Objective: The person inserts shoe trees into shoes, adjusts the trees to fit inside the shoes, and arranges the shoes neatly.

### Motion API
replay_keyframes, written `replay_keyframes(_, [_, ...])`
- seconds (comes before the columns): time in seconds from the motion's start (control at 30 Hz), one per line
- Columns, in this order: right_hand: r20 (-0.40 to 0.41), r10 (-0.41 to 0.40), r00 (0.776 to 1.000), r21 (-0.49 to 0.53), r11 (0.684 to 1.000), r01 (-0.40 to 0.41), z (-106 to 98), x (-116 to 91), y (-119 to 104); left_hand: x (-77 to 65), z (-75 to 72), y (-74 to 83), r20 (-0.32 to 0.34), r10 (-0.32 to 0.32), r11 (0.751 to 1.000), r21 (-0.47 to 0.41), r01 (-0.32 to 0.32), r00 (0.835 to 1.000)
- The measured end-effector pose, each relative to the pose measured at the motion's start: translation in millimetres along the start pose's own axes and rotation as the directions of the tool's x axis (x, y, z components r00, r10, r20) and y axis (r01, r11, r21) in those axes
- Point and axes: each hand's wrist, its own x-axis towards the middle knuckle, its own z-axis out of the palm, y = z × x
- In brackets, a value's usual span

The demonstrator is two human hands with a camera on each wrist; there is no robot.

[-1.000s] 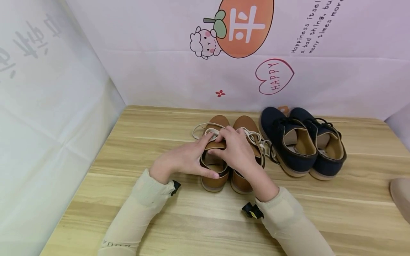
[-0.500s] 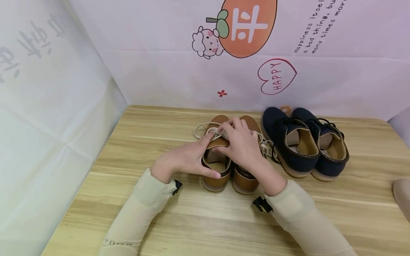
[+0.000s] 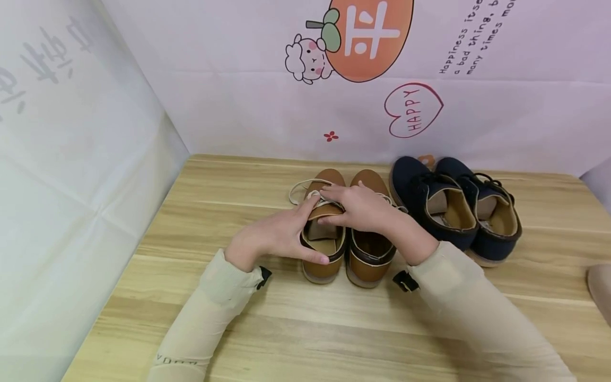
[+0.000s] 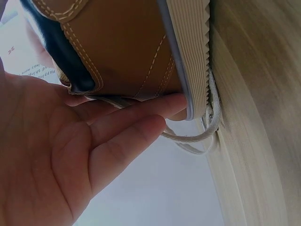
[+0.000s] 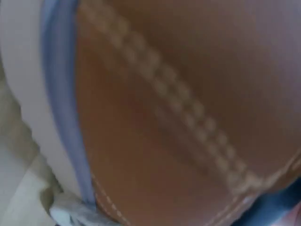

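Observation:
A pair of brown lace-up shoes stands side by side with heels toward me: the left shoe [image 3: 324, 271] and the right shoe [image 3: 367, 271]. My left hand [image 3: 274, 239] lies along the left shoe's outer side, thumb stretched over its heel collar. Straight fingers [image 4: 136, 113] touch that shoe's side in the left wrist view. With my right hand [image 3: 365, 209] I reach across the right shoe and hold the left shoe's tongue [image 3: 329, 211], thumb in the opening, fingers by the white laces [image 3: 315, 193]. The right wrist view shows brown leather [image 5: 164, 117] close up, without fingers.
Two navy shoes [image 3: 429, 207] with black laces stand to the right, near the back edge of the wooden table [image 3: 229, 180]. A beige rounded object [image 3: 599, 289] is partly visible at the right edge. Printed white sheets [image 3: 238, 106] rise behind and at the left.
My right hand has turned and its forearm has swung right, baring the right shoe's opening. Its fingers have straightened somewhat over the left shoe's laces. My left hand has stayed in place.

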Motion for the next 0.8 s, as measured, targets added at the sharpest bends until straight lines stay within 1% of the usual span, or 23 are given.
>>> replay_keyframes(0.07, [0.000,-0.035,0.999,0.023,0.999,0.035,0.0,1.6,2.7,-0.4,-0.4,0.0,-0.002,0.004,1.000,-0.004,-0.004,1.000])
replay_keyframes(0.13, [-0.010,-0.052,0.999,0.043,0.998,0.052,0.8,2.2,4.3,-0.7,-0.8,0.2,-0.001,0.006,1.000,-0.008,-0.006,1.000])
replay_keyframes(0.27, [-0.013,-0.036,0.999,0.055,0.998,0.037,1.9,2.2,3.5,-1.5,-1.1,0.4,0.002,0.006,1.000,-0.008,-0.006,1.000])
replay_keyframes(0.57, [-0.030,0.004,1.000,0.020,1.000,-0.003,3.1,1.2,0.0,-2.1,-0.1,-1.2,-0.005,0.003,1.000,-0.008,-0.003,1.000])
replay_keyframes(0.8, [-0.067,-0.026,0.997,-0.007,1.000,0.025,3.8,2.7,0.4,-1.5,0.1,-1.1,-0.008,0.005,1.000,-0.001,-0.005,1.000])
